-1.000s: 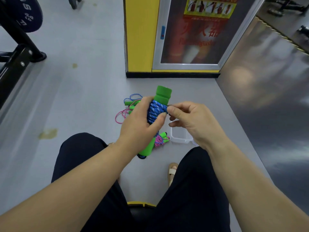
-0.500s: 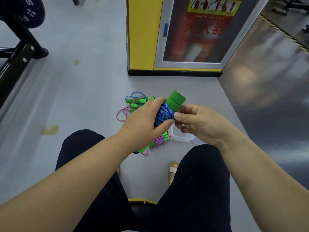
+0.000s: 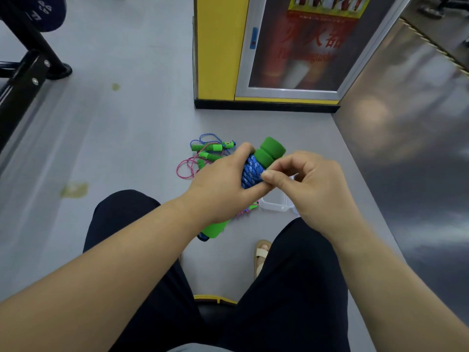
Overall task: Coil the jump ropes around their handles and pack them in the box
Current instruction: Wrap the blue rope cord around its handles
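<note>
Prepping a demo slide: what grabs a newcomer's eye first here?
Dead centre, the left hand grips green foam handles wound in blue rope, while the right hand pinches that coil. Behind them, loose jump ropes tangle on the grey floor; a clear plastic box sits below the right hand.

I'm sitting in a gym. Far left, a dark weight plate point(image 3: 48, 11) hangs by a bolted black steel frame point(image 3: 28, 72) standing on the grey floor point(image 3: 121, 138). Ahead, a yellow pillar point(image 3: 218, 47) holds a glass-fronted fire extinguisher cabinet point(image 3: 299, 47). Loose jump ropes point(image 3: 208, 153) lie on the floor, and machine feet point(image 3: 431, 10) show far right.
</note>
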